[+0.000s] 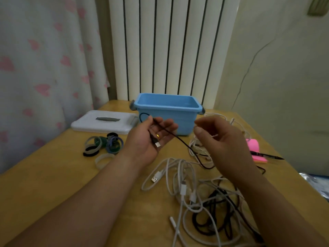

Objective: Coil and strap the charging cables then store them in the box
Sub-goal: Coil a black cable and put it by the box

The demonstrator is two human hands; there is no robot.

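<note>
While the blue box (167, 114) just past the left hand (151, 138) has nothing in it that can be seen, the job has only just begun. That hand lies palm up with its fingers loosely bent, and its thumb pins a black cable (179, 139) with the plug end resting on the palm. From there the cable runs across and down under the right hand (222, 143), whose fingers are curled close together; it seems to pinch a thin white cord, but that is hard to tell. Below both hands, a messy pile of cables (195, 193) sits on the tabletop (53, 175), not coiled yet. To the left hand's left, the straps (105, 145) wait unused, beside the white lid (105, 122).
</note>
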